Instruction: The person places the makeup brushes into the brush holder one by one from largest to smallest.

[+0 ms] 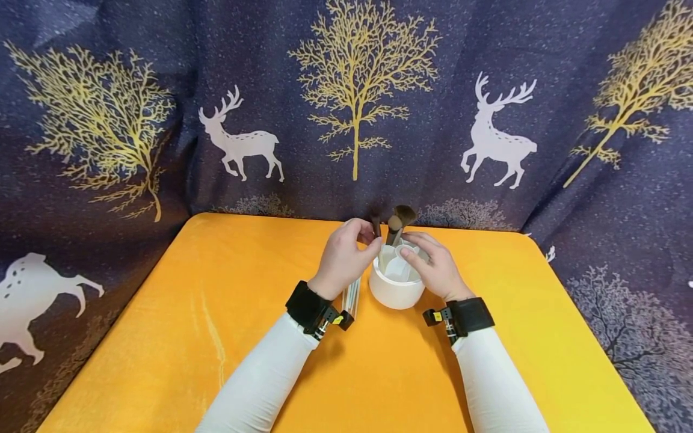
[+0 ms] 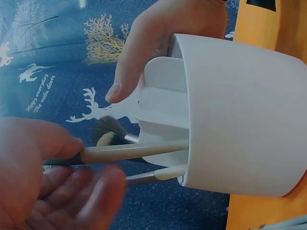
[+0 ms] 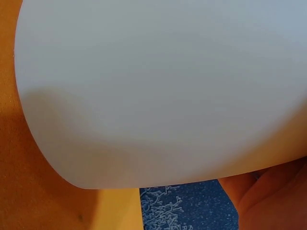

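Two hands meet at the white holder, which stands mid-table on the orange cloth. Left of it lie pale sticks. The left hand pinches a brush by its handle, seemingly steering it into a compartment. The right hand curls round the rim, likely steadying it. Only the left wrist view shows the pinch and inner dividers; the right wrist view shows mostly the holder's wall.

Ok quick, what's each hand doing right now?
Left hand: pinching a makeup brush in the white holder.
Right hand: gripping the holder's rim.

Both hands meet at a white brush holder on an orange table.
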`<state>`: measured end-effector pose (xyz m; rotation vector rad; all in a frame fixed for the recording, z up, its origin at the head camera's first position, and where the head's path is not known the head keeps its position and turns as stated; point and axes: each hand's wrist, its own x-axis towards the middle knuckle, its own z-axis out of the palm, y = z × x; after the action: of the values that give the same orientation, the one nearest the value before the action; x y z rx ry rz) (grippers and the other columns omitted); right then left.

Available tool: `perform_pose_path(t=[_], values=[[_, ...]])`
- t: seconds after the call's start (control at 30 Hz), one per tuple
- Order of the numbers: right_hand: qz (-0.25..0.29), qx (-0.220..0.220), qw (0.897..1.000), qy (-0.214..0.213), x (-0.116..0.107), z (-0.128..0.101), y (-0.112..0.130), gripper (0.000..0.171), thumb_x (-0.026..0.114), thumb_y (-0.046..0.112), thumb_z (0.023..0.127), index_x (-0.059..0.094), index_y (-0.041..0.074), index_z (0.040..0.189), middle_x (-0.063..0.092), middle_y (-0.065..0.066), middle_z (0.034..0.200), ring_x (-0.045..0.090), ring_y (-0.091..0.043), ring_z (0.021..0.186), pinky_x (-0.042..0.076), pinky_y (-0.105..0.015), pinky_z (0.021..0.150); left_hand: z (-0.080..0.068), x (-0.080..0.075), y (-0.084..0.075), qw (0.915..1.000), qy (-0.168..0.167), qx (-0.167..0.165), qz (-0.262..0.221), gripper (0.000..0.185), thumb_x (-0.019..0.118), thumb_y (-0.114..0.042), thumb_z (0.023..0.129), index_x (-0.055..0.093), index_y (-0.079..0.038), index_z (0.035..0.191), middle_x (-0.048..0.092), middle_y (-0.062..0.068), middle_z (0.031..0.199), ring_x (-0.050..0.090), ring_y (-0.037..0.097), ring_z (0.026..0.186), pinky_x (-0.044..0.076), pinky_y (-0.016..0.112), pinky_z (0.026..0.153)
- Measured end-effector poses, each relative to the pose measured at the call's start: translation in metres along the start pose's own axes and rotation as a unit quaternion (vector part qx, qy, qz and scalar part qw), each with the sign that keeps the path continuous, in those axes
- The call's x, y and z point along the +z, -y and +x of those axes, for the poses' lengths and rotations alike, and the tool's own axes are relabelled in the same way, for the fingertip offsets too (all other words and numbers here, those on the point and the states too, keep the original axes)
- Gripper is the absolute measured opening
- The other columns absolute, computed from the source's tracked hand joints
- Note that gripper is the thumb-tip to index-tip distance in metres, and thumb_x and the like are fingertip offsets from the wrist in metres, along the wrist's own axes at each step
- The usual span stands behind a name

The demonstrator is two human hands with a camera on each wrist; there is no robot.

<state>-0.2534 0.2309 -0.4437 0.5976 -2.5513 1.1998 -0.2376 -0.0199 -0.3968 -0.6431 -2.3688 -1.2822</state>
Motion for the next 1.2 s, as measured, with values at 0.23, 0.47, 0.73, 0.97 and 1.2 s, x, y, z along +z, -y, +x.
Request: perform_pose_path(t=[0.23, 0.47, 0.73, 0.97, 1.2], values=[[0.0, 0.0, 1.0, 0.003, 0.0, 0.001, 0.0, 0.048, 0.067, 0.034, 0.112, 0.069, 0.006, 0.151, 0.065, -0.014, 0.155, 0.056, -0.04, 0.147, 0.041, -0.063, 0.122, 0.001, -0.003, 0.002, 0.9986, 0.016, -0.041, 0.029, 0.042, 0.074, -0.04, 0.108, 0.074, -0.003, 0.128, 0.076, 0.01, 0.114, 0.075, 0.028, 0.1, 0.061, 0.042, 0.084], [0.008, 0.002, 1.0, 0.004, 0.0, 0.001, 0.0, 0.048, 0.066, 0.034, 0.112, 0.068, 0.006, 0.151, 0.065, -0.014, 0.155, 0.056, -0.04, 0.147, 0.04, -0.064, 0.122, 0.004, -0.006, 0.009, 0.9976, -0.001, -0.058, 0.037, 0.047, 0.069, -0.044, 0.11, 0.075, -0.002, 0.129, 0.076, 0.008, 0.113, 0.076, 0.031, 0.1, 0.061, 0.044, 0.084], [0.005, 0.0, 1.0, 0.004, -0.001, 0.002, 0.0, 0.048, 0.066, 0.034, 0.112, 0.069, 0.005, 0.15, 0.065, -0.014, 0.153, 0.057, -0.04, 0.146, 0.041, -0.063, 0.121, 0.006, -0.009, 0.013, 0.9952, -0.01, -0.086, 0.046, 0.041, 0.069, -0.04, 0.109, 0.077, -0.003, 0.125, 0.078, 0.007, 0.11, 0.074, 0.024, 0.093, 0.06, 0.042, 0.082], [0.006, -0.002, 1.0, 0.008, -0.001, 0.002, -0.001, 0.048, 0.066, 0.034, 0.112, 0.068, 0.005, 0.15, 0.065, -0.015, 0.154, 0.056, -0.04, 0.147, 0.041, -0.064, 0.122, 0.007, -0.01, 0.018, 0.9937, -0.018, -0.095, 0.056, 0.038, 0.068, -0.038, 0.109, 0.079, -0.003, 0.12, 0.079, 0.008, 0.105, 0.074, 0.024, 0.09, 0.059, 0.043, 0.079], [0.01, -0.004, 1.0, 0.007, -0.002, 0.002, -0.002, 0.048, 0.066, 0.033, 0.112, 0.068, 0.005, 0.151, 0.065, -0.014, 0.155, 0.056, -0.04, 0.148, 0.04, -0.064, 0.122, 0.008, -0.01, 0.025, 0.9923, -0.011, -0.104, 0.066, 0.036, 0.069, -0.037, 0.109, 0.079, -0.004, 0.118, 0.079, 0.008, 0.103, 0.072, 0.022, 0.084, 0.057, 0.041, 0.075]])
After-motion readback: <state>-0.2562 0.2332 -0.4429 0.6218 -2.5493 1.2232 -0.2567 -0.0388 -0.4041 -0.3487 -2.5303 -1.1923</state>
